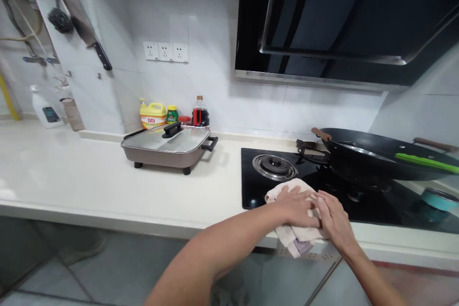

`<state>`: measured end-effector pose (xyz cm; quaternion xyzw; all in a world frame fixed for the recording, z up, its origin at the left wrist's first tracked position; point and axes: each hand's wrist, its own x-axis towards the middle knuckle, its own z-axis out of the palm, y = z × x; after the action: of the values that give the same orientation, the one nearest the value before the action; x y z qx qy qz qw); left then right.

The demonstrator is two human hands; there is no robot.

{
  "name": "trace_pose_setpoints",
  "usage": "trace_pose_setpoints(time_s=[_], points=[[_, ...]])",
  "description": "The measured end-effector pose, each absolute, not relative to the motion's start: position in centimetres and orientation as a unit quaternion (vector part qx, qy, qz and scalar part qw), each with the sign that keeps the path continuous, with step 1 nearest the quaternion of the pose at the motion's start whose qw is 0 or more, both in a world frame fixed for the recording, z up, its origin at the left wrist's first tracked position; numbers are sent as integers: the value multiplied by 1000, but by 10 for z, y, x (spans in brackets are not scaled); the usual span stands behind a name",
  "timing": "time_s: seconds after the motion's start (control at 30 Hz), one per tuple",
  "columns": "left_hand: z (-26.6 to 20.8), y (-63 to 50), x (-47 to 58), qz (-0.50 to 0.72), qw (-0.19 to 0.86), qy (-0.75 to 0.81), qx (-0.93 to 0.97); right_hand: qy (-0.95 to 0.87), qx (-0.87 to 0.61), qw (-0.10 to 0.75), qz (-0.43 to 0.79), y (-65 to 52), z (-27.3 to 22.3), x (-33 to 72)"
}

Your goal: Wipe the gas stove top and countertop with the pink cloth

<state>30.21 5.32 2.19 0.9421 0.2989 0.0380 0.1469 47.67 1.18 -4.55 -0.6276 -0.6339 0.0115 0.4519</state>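
Wiping seems in hand: left hand [298,206] spread on the cloth [301,234] over the stove [251,184], near side; right hand [334,219], grip unclear. Next calls for even pressure.

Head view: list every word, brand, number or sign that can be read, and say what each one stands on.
"立白": in red on the label of the yellow jug.
Too small or blurred to read: the smaller print on that label, and the labels on the green bottle and the white bottle.
Cloth: no lettering can be made out.
No numbers can be read.
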Motion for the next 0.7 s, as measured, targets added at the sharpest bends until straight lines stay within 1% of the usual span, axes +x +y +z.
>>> trace_pose_setpoints(time_s=[0.13, 0.27, 0.43, 0.57, 0.7], points=[[29, 68, 239, 21, 167, 371, 913, -651, -622, 435, 4, 12, -47, 476], [31, 91, 162, 41, 136, 501, 854, -687, -613, 390, -10, 12, -49, 472], [30, 115, 77, 40, 97, 629, 771, -690, -626, 364, -12, 17, -52, 473], [31, 119, 43, 44, 73, 689, 720, -678, -649, 344, -9, 22, -54, 476], [30, 96, 33, 45, 58, 693, 717, -680, -651, 338, -20, 24, -56, 477]])
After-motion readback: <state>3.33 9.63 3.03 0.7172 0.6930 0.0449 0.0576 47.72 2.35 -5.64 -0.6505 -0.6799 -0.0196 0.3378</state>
